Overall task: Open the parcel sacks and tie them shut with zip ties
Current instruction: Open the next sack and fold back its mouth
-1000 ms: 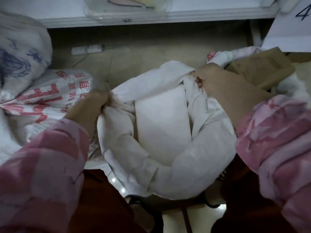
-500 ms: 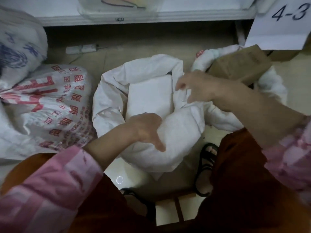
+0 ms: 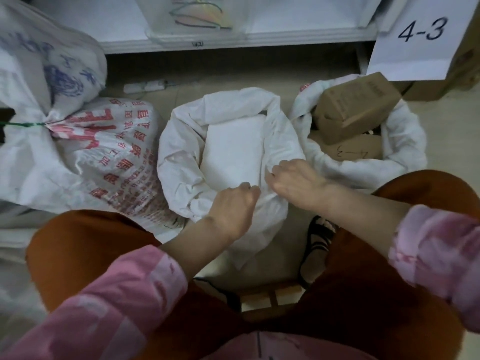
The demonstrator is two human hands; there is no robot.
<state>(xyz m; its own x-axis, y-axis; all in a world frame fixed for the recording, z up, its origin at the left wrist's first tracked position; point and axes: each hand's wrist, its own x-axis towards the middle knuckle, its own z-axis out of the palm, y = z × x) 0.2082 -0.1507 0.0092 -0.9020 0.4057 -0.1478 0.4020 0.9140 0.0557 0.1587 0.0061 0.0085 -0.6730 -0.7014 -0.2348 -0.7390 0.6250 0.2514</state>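
Note:
A white woven sack [image 3: 181,162] stands open on the floor between my knees, its rim rolled down around a flat white parcel [image 3: 231,152]. My left hand [image 3: 233,206] grips the near rim of this sack with curled fingers. Close beside it, my right hand [image 3: 293,180] pinches the rim's right near side. A second open white sack [image 3: 405,152] to the right holds brown cardboard boxes [image 3: 355,107]. At the left lies a red-printed sack [image 3: 114,157] tied shut with a green zip tie [image 3: 23,124].
A white shelf edge [image 3: 233,41] runs along the back, carrying a clear bin [image 3: 194,19] of coloured ties. A paper sign reading 4-3 [image 3: 418,37] hangs at the upper right. A white power strip [image 3: 145,85] lies under the shelf. A low wooden stool [image 3: 270,297] is under me.
Both hands have moved from the sack's far and left rim to its near rim and now sit close together. The camera has pulled back.

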